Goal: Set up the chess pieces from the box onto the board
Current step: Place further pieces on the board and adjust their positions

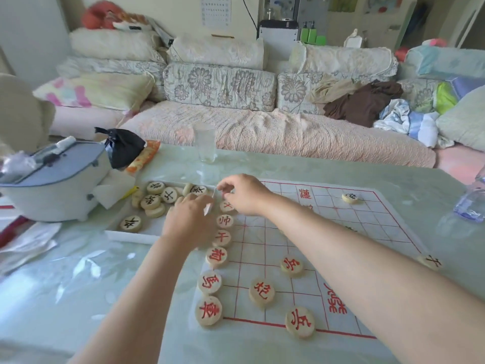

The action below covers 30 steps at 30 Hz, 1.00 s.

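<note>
A white cloth board [341, 232] with red lines lies on the table. Red-lettered round pieces stand in a column along its left edge [225, 221], and three more [262, 292] stand further in. One black-lettered piece [349, 197] sits at the far right side, and another [430, 261] lies just off the board's right edge. Left of the board, a shallow white box [131, 236] holds several black-lettered pieces [151, 201]. My left hand [190, 222] reaches into the box; its fingertips are hidden. My right hand [242, 194] curls its fingers onto the top red piece [227, 206] of the column.
A grey-lidded white pot [52, 187] and a black bag [123, 148] stand at the left. A clear glass [204, 143] is behind the box, and a plastic bottle [472, 203] sits at the right edge. A sofa [262, 132] runs behind the table.
</note>
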### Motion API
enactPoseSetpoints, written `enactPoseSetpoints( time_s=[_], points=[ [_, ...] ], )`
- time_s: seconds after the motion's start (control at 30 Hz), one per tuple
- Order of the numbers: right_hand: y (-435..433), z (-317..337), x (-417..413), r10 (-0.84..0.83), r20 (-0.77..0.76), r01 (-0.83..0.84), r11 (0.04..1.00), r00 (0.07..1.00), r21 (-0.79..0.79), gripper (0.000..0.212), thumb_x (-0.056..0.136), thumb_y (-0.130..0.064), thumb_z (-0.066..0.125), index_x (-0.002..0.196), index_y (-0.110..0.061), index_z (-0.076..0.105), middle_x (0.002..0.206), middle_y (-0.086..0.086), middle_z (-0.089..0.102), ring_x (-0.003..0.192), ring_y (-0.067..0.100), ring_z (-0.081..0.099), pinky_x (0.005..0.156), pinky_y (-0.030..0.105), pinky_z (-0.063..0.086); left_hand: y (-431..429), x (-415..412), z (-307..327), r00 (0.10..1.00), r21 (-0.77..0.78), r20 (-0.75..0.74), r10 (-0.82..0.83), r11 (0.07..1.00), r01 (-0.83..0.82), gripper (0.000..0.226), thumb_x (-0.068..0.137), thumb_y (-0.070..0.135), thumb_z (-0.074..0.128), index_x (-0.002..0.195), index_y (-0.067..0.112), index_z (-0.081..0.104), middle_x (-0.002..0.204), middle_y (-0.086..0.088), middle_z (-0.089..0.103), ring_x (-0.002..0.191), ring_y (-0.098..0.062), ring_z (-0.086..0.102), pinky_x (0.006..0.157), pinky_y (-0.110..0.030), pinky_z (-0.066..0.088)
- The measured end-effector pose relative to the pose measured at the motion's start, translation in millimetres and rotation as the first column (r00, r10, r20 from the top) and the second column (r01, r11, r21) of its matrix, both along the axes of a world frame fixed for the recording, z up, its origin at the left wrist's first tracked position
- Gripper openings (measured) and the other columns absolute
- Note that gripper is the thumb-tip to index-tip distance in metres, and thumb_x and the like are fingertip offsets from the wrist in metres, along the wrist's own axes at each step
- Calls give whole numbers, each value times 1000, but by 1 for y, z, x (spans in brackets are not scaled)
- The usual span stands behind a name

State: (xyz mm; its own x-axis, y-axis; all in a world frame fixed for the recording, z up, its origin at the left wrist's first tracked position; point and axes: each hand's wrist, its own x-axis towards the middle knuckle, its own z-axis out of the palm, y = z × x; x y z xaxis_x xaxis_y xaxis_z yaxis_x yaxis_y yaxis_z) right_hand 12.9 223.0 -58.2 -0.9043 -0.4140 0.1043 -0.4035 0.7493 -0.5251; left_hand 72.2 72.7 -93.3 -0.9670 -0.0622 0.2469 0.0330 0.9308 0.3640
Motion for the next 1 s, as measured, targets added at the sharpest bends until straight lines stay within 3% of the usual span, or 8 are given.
enactPoseSetpoints(
  time_s=[0.17,0.23,0.33,0.47,0.6,0.73,0.9,1.0],
  points=[
    [-62,-4,-14,32,-15,-30,994,999,104,31,91,-11,54,114,-27,67,125,-4,61,114,18,57,95,31,47,-62,4,-14,985,-20,82,153,988,-151,42,90,29,50,132,29,51,134,-1,50,124,-27,42,98,-41,40],
    [-81,-10,-25,10,-47,-3,990,999,143,35,90,-12,56,120,-28,65,130,-3,58,119,19,55,92,28,44,-73,4,-23,977,-34,147,152,988,-148,43,91,31,50,133,29,49,138,-1,47,126,-27,40,102,-40,36],
    [-96,-19,-38,-37,-124,72,955,992,289,41,90,-17,57,131,-21,54,136,4,53,124,28,51,97,35,45,-78,3,-32,968,-6,221,121,992,-123,42,91,32,49,132,30,50,136,-3,51,127,-27,40,103,-37,34],
    [-98,-30,-46,-89,-184,161,891,979,424,43,94,-35,58,132,-15,53,133,7,54,125,30,49,98,41,45,-81,-4,-31,979,59,193,67,995,-79,47,86,32,55,133,28,50,132,-1,54,125,-26,44,103,-39,39],
    [-100,-37,-46,-64,-257,179,873,964,454,46,95,-44,55,129,-14,57,131,9,52,124,30,47,99,40,40,-81,-11,-32,976,146,214,48,986,-80,52,85,28,54,136,24,46,130,-3,55,124,-27,44,101,-43,41],
    [-99,-37,-50,-100,-168,172,850,981,498,55,90,-50,55,133,-16,56,133,14,48,127,34,41,102,42,37,-84,-16,-32,978,168,197,70,980,-104,48,85,26,53,132,22,48,124,-3,57,120,-26,46,97,-42,44],
    [-97,-31,-38,-94,-138,142,906,986,399,53,85,-50,61,128,-21,53,131,9,53,127,31,44,101,39,36,-81,-14,-28,988,194,150,34,979,-63,60,83,26,63,138,28,37,125,-2,54,114,-26,51,88,-39,49],
    [-95,-26,-21,-106,80,93,983,991,156,49,75,-51,74,115,-30,55,119,-2,57,111,20,54,89,34,45,-79,-12,-23,996,251,82,-26,968,5,80,73,25,74,141,35,33,129,0,48,104,-25,56,82,-38,52]
  ],
)
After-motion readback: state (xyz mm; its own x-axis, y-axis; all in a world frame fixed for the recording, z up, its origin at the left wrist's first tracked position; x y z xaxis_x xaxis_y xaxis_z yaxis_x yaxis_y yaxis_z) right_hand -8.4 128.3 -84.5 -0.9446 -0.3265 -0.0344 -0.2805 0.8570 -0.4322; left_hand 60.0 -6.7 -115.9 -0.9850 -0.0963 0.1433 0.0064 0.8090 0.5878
